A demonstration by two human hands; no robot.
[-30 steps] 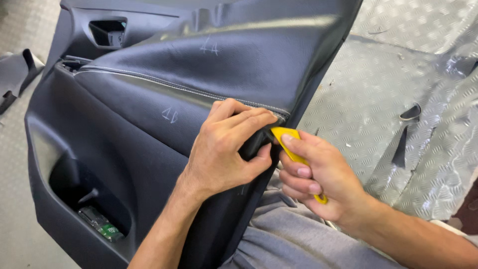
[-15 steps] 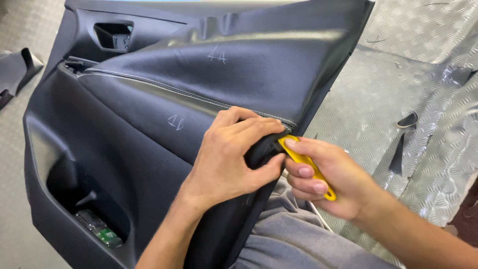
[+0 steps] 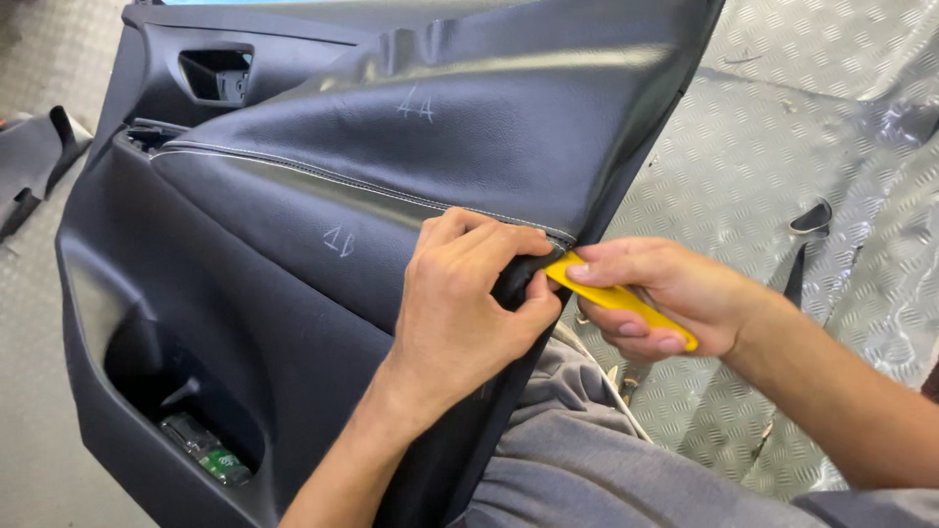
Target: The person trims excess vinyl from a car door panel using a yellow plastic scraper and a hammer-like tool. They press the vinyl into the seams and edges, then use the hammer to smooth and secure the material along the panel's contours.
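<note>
A black car door panel [image 3: 245, 293] leans against my legs, covered with black leather [image 3: 489, 147] that has a stitched seam and chalk marks. My left hand [image 3: 469, 313] pinches the leather over the panel's right edge, thumb pressing near the seam end. My right hand [image 3: 665, 293] holds a flat yellow plastic trim tool [image 3: 626, 298], its tip pushed against the panel edge right beside my left thumb.
Silver embossed matting [image 3: 782, 147] covers the floor at right, with a dark strap [image 3: 797, 264] lying on it. A black trim piece [image 3: 29, 156] lies at far left. The panel's lower pocket holds a small green and black object [image 3: 210, 452]. My grey trousers [image 3: 606, 460] are below.
Both hands have shifted slightly up and right along the panel edge, with the yellow tool's tip now tucked closer under the leather by my left thumb.
</note>
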